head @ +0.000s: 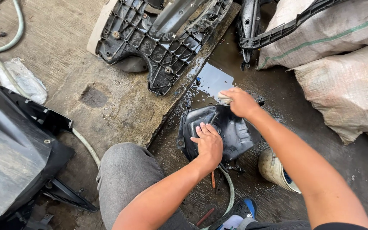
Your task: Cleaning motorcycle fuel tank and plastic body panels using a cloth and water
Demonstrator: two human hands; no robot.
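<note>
Head view: left hand [208, 142] pressed flat, fingers spread, on a black plastic scooter panel [231, 130] lying on wet ground beside the concrete slab's [107, 102] right edge. Right hand [241, 102] clenched around a pale rag [225, 98] at the panel's far rim. Small bucket [275, 170] just right of panel. Woven sacks [346, 81] near the right edge.

Both bare forearms reach forward and down from the lower edge of view. The left hand [208, 142] lies palm down, fingers spread and pointing forward, wrist bent slightly back. The right hand [241, 102] is farther forward, arm nearly straight, fingers curled into a loose fist, knuckles up.
</note>
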